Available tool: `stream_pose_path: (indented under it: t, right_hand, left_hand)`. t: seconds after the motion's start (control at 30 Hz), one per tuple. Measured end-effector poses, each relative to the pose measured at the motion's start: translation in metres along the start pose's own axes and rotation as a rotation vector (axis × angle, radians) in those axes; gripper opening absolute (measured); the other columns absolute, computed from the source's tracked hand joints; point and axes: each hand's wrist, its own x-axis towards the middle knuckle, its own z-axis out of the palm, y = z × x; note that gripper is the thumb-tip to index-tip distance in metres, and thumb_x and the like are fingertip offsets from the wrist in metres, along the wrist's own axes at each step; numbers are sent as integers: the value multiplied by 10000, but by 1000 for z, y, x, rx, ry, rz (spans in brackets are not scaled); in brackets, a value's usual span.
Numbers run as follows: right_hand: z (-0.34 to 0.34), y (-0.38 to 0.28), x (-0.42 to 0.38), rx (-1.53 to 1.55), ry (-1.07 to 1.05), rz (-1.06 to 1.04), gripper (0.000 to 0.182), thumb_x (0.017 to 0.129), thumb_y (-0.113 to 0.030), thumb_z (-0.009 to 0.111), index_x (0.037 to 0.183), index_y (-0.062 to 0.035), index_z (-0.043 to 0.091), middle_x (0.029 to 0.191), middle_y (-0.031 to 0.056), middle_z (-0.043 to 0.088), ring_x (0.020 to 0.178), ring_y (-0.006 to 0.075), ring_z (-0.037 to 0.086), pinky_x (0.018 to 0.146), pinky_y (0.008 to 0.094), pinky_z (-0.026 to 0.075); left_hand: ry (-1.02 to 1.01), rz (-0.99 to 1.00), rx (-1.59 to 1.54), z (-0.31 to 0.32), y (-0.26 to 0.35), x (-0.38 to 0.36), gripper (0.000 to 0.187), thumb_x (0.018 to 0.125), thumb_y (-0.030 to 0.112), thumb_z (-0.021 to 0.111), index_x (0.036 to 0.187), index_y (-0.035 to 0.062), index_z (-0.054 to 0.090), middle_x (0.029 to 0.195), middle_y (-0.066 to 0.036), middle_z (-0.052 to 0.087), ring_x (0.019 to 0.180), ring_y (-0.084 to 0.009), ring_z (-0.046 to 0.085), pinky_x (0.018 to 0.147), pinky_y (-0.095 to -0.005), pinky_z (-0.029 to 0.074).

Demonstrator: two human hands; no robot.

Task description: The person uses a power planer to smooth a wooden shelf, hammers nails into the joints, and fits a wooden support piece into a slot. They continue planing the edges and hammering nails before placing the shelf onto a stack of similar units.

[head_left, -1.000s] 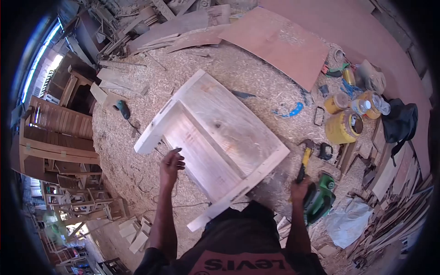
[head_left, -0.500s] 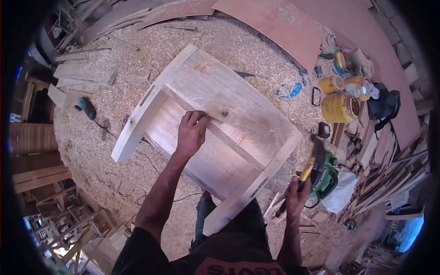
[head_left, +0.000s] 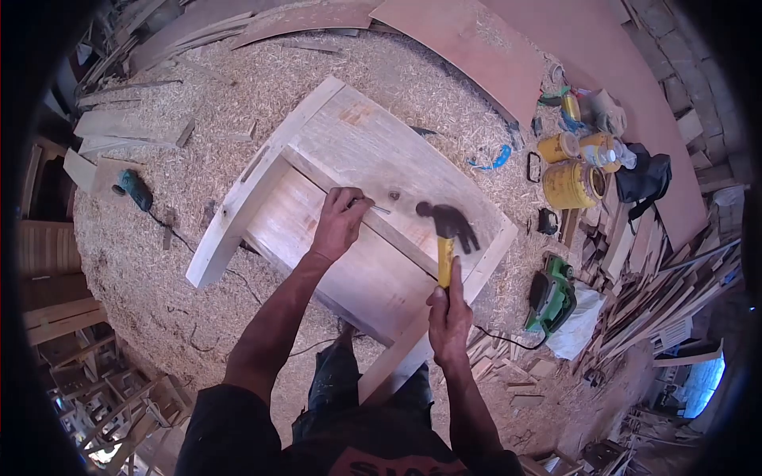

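Note:
My left hand (head_left: 340, 222) is closed in a pinch at the middle rail of a wooden frame (head_left: 468, 289). From its fingertips sticks out a thin metal nail (head_left: 382, 209), pointing right along the rail. My right hand (head_left: 451, 321) grips a claw hammer (head_left: 446, 254) by its yellow and black handle. The dark hammer head is above the right part of the frame's wide board (head_left: 381, 151), to the right of the nail and apart from it. The frame leans near my legs, with its thick side posts to the left and lower right.
A green power planer (head_left: 553, 295) lies to the right, its cord running toward the frame. Yellow tubs (head_left: 567, 186) and a black bag (head_left: 644, 176) stand behind it. At left is a teal power tool (head_left: 136, 190). Wood shavings cover the floor, with stacked offcuts (head_left: 667, 293) at right.
My right hand has swung the hammer left, from beside the planer to over the frame. My left hand keeps its pinch at the rail. The view has shifted slightly.

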Motion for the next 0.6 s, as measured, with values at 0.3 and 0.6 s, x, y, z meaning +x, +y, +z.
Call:
stream_pose_path:
  t: [0.3, 0.6]
  right_hand:
    - [-1, -44, 2, 445, 359, -500, 381, 1063, -371, 609, 1090, 9, 620, 774, 130, 636, 634, 192, 608, 587, 328, 469]
    - [21, -55, 4, -17, 24, -302, 622, 1051, -98, 605, 1634, -56, 390, 1070, 270, 712, 838, 402, 741, 692, 452, 579]
  left_hand:
    - [-15, -7, -20, -2, -2, 0, 344, 792, -73, 721, 1100, 77, 756, 1084, -88, 638, 1059, -335, 586, 910, -432, 523]
    - [20, -31, -26, -4, 1, 1, 293, 824, -55, 684, 1081, 72, 740, 1092, -98, 629, 1088, -340, 583, 935, -439, 519]
